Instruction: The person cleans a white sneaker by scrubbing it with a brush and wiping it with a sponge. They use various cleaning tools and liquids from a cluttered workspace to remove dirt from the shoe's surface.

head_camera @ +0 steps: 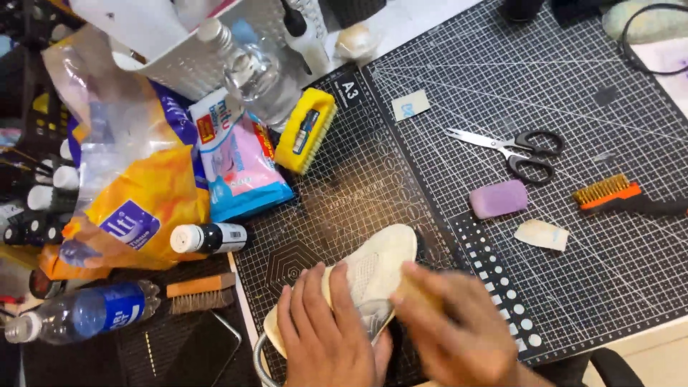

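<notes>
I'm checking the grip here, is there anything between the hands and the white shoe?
Nothing visible. The left hand lies directly on the white shoe, and the right hand presses on its side, apparently with a brush, though blur hides which. The scissors and purple block lie well apart.

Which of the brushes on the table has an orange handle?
The wire brush at the right, beside the scissors. The scrub brush is yellow; the third brush is wooden.
</notes>
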